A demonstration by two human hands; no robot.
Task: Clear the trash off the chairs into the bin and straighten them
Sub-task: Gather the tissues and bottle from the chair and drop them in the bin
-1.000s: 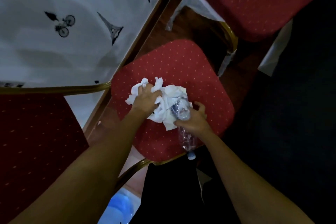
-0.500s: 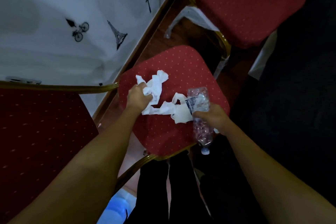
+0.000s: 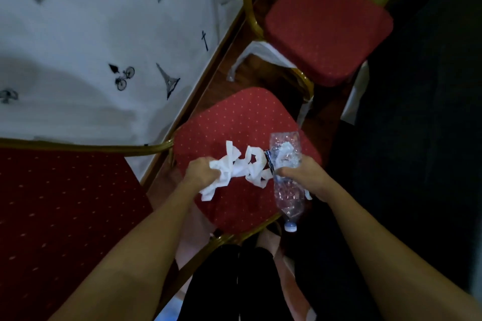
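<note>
A red dotted chair seat [image 3: 242, 117] with a gold frame lies below me. Above it my left hand [image 3: 199, 173] is closed on crumpled white tissue paper [image 3: 238, 168], which stretches in a strip toward my right hand [image 3: 303, 177]. That hand grips a crushed clear plastic bottle [image 3: 287, 187], cap end pointing down toward me, with the far end of the tissue pinched against it. Both hands hover just over the seat. No bin is in sight.
A second red chair [image 3: 326, 31] stands at the upper right, a third red seat [image 3: 57, 214] at the left. A white wall [image 3: 91, 47] with black drawings runs along a wooden skirting. Dark floor [image 3: 417, 138] fills the right. White paper [image 3: 260, 52] lies under the far chair.
The tissue, bunched under both hands a second ago, is lifted off the seat and pulled out between them. The right hand has drawn the bottle rightward. The view has tilted up.
</note>
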